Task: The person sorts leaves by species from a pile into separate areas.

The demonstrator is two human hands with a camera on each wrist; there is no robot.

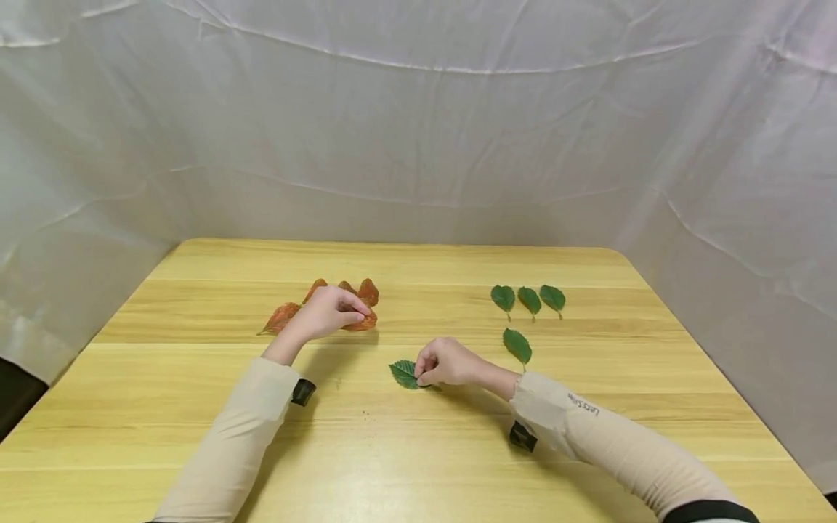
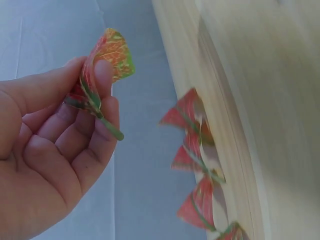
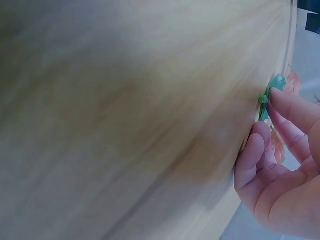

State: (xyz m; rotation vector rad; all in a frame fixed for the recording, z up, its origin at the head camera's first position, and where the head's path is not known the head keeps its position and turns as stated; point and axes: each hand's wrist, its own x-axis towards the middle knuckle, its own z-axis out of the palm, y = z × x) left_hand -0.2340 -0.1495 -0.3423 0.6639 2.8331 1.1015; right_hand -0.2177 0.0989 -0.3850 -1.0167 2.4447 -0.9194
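My left hand [image 1: 325,314] pinches a red-orange leaf [image 1: 362,321] between thumb and fingertips. In the left wrist view, this leaf [image 2: 118,56] is folded, with a yellow-green mottled side and a green stem pointing down. More red leaves [image 1: 282,317] lie just behind and beside that hand, partly hidden by it. Lower and nearer the middle, my right hand [image 1: 450,363] pinches the stem end of a green serrated leaf [image 1: 402,373] close to the tabletop. From the right wrist, the green leaf [image 3: 277,83] shows at the thumb tip, mostly covered by the fingers.
On the right of the wooden table [image 1: 366,457], three green leaves [image 1: 529,299] lie in a row, with another green leaf [image 1: 517,344] in front of them. Pale fabric [image 1: 418,145] hangs behind the table and along both sides.
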